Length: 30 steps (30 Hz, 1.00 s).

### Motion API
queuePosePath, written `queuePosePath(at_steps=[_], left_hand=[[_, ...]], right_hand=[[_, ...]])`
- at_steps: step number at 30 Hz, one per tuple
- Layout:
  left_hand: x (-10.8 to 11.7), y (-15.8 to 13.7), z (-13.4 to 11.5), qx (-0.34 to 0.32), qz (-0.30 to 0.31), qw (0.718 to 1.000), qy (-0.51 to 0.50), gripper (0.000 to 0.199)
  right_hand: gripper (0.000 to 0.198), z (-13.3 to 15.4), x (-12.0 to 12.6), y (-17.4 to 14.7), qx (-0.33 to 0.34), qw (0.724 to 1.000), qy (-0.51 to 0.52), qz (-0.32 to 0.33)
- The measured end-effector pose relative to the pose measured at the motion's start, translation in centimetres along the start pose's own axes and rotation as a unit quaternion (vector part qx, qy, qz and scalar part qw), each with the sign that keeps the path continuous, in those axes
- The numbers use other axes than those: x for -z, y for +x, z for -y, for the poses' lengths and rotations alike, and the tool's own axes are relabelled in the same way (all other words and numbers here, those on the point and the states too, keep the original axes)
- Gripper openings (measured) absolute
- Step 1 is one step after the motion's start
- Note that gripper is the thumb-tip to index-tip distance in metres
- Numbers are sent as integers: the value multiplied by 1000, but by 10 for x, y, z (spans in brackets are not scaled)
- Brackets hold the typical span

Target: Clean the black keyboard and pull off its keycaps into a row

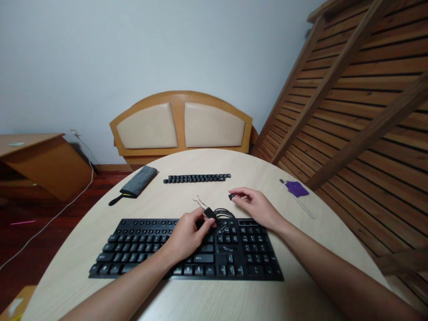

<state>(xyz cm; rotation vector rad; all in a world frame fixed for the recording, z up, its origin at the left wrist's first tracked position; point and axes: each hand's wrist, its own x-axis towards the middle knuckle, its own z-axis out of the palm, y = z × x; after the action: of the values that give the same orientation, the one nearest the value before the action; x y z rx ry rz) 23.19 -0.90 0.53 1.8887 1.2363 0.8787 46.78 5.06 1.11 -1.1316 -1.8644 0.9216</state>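
Observation:
A black keyboard (pixel 154 249) lies across the near part of the round table, bare of caps in its top rows. Over its upper right part, my left hand (pixel 192 229) is closed around a keycap puller (pixel 210 215) with a black handle and bent wire prongs pointing away from me. Beyond the keyboard, my right hand (pixel 256 205) pinches a small black keycap (pixel 231 196) between thumb and fingertips, low over the tabletop. Two rows of loose keycaps (pixel 197 178) are lined up further back, left of my right hand.
A grey cloth pouch (pixel 138 180) lies at the table's left. At the right are a purple cloth (pixel 297 189) and a thin brush (pixel 301 203). The coiled keyboard cable (pixel 224 212) sits behind the keyboard. Wooden slats (pixel 361 133) rise beside the pale table (pixel 214 298).

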Motion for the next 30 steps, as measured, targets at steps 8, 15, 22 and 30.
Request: queuePosePath(at_steps=[8, 15, 22, 30], left_hand=[[0, 0, 2, -8, -7, 1000, 1, 21], [0, 0, 1, -4, -5, 1000, 2, 21], [-1, -1, 1, -9, -6, 1000, -1, 19], [-1, -2, 1, -8, -10, 1000, 6, 18]], right_hand=[[21, -57, 19, 71, 25, 989, -117, -90], [16, -77, 7, 85, 79, 963, -231, -110], [17, -81, 4, 88, 64, 963, -244, -92], [18, -83, -1, 92, 69, 960, -254, -97]])
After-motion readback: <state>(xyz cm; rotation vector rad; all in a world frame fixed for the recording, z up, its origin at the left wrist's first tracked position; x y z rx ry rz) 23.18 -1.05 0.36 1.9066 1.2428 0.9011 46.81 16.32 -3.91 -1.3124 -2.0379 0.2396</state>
